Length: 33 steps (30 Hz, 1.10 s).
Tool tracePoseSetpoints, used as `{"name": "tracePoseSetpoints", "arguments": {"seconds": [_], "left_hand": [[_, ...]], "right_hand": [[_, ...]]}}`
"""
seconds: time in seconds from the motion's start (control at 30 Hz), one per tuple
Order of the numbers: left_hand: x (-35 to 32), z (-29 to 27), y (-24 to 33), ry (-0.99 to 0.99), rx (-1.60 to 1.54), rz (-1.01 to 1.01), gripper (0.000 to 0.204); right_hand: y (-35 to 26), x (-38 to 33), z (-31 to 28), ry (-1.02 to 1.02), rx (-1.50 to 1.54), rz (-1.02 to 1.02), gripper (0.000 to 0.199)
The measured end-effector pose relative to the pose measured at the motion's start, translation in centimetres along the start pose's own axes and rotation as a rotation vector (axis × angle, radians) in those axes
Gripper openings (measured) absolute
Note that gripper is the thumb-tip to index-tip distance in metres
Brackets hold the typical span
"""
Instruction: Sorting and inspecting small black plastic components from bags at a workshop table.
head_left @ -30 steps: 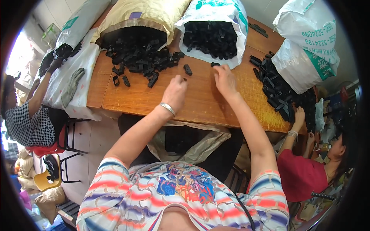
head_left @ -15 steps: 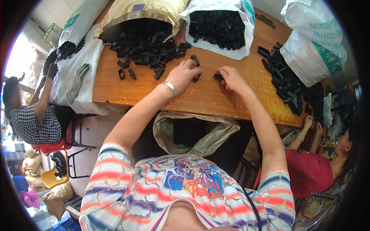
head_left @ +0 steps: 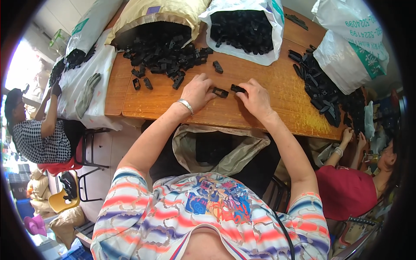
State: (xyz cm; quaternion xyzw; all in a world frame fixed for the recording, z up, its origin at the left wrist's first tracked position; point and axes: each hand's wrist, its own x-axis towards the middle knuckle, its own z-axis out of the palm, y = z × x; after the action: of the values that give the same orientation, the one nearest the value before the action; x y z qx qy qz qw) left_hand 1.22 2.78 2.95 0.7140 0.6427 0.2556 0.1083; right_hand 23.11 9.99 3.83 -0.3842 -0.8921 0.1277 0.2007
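Observation:
Over the wooden table [head_left: 182, 104], my left hand [head_left: 198, 92] pinches a small black hollow plastic part [head_left: 220, 92] at its left end. Facing it, a second black plastic part [head_left: 238, 88] is gripped between the fingers of my right hand [head_left: 255, 96]. A narrow gap separates the two pieces. Just beyond them, one loose black part [head_left: 217, 66] lies on the wood. A heap of similar black parts [head_left: 167, 58] spills from a tan sack [head_left: 130, 22] at the far left. Beside it, a white sack [head_left: 277, 43] lies with its mouth toward me, full of small black pieces.
Longer black pieces [head_left: 318, 91] are piled at the right by a white-and-green bag [head_left: 342, 65]. An open sack [head_left: 242, 160] hangs below the table edge at my lap. A grey glove [head_left: 89, 95] rests at left. Co-workers sit at left [head_left: 41, 138] and right [head_left: 346, 190].
Both hands have drawn slightly closer together and nearer to me. My left hand has brought its black part clear of the loose one, and the right-hand part now shows more fully.

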Motion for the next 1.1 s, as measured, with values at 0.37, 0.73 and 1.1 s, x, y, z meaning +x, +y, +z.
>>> {"name": "tracePoseSetpoints", "arguments": {"seconds": [0.37, 0.73, 1.1], "left_hand": [[-0.5, 1.1, -1.0, 0.075, -0.075, 0.019, 0.022], [-0.6, 1.2, -1.4, 0.073, -0.105, 0.021, 0.021], [-3.9, -3.1, -4.8, 0.489, 0.139, -0.079, 0.025]], "right_hand": [[-3.4, 1.0, 2.5, -0.014, -0.047, -0.155, 0.020], [-5.7, -0.1, 4.8, -0.099, -0.782, -0.390, 0.016], [-7.8, -10.5, 3.6, -0.167, -0.050, -0.324, 0.033]]}}
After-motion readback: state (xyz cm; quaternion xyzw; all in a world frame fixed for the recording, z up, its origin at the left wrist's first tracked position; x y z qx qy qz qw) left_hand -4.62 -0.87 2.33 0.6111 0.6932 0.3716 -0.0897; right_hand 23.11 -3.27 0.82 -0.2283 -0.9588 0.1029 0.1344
